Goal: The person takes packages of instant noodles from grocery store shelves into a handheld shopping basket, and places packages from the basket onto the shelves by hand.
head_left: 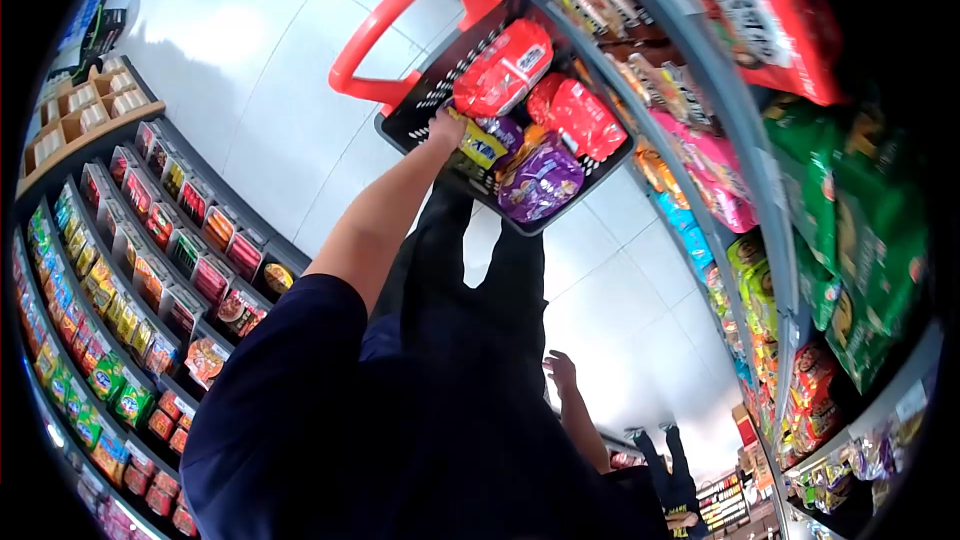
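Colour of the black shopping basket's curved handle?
Bright red handle on the perforated basket; best seen in the head view.

the basket [412, 122] lies before the right hand [562, 370], with the left hand [449, 128] at its edge and packets [503, 68] in it. shelves [160, 275] stand left of both hands, stocked racks [745, 130] right; another person [672, 475] stands behind, to the right.

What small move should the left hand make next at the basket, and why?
Probably loosen any grip on the yellow packet and draw the left hand back. The packet already lies inside the basket, beside the purple bag, and the red handle leans outward, away from the hand. How firm the grip is, I cannot tell.
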### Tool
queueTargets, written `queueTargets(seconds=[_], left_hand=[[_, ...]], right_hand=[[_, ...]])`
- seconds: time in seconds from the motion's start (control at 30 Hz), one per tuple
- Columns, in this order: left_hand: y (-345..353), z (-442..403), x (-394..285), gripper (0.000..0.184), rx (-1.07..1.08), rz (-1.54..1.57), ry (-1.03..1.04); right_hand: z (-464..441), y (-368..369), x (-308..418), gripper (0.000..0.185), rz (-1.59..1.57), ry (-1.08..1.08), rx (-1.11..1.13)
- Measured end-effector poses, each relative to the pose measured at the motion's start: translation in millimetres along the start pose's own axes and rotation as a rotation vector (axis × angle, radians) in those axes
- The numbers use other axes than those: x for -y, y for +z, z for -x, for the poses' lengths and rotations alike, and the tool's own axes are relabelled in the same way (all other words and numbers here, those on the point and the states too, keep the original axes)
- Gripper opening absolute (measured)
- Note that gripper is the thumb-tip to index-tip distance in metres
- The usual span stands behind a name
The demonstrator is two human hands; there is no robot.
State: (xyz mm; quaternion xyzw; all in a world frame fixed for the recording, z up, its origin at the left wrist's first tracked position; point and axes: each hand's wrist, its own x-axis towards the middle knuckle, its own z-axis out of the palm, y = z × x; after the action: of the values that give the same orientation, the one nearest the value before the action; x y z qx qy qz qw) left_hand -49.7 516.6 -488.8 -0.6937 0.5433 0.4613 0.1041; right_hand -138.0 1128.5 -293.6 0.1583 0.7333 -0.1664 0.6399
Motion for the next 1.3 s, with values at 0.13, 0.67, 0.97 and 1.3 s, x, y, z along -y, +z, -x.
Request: queueTargets(seconds=[0.13, 0.67, 0.97, 1.3], left_hand=[[-6.2, -1.2, -21.8, 0.073, 0.175, 0.464, -0.18], [4.6, 59.5, -57.9, 0.035, 0.037, 0.667, 0.193], [-56.2, 257.8, -37.4, 0.014, 0.116, -0.018, 1.099], [-86.7, 314.0, -8.6, 0.027, 0.667, -0.273, 1.096]], right_hand=[[-70.4, 39.0, -17.4, 0.037, 0.313, -0.263, -0.165], [-61.5, 144.4, 333.3, 0.029, -0.357, -0.606, 0.057], [-19.5, 162.0, 397.4, 0.072, -1.112, -0.486, 0.509], [-20.0, 137.8, 375.0, 0.049, -1.073, -0.323, 0.442]])
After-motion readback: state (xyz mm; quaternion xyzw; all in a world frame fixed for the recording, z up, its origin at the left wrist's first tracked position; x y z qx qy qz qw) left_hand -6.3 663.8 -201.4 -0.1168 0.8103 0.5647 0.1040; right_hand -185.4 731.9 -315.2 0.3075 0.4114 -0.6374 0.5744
